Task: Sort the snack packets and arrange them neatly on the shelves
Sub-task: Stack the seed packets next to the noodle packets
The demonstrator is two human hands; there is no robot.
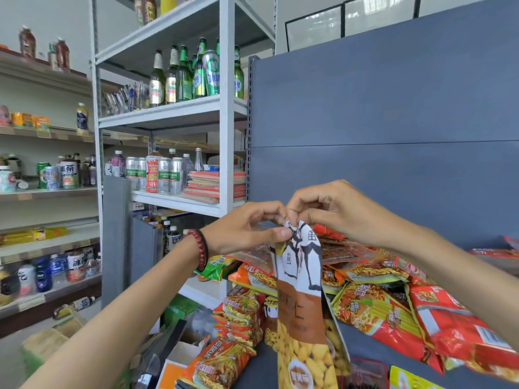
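head view. your left hand [247, 228] and right hand [337, 211] meet at centre frame, thumbs and fingertips of both pinching the top edge of a brown-and-white nut packet [302, 299]. the packet hangs upright down to the bottom edge. red bead bracelet [200, 249] on your left wrist. behind and to the right of the packet, a loose heap of red and orange noodle packets [373, 310] against the blue-grey back panel [393, 108]. white metal rack [227, 136] left of centre: green beer bottles [182, 77] above, silver cans [168, 175] below.
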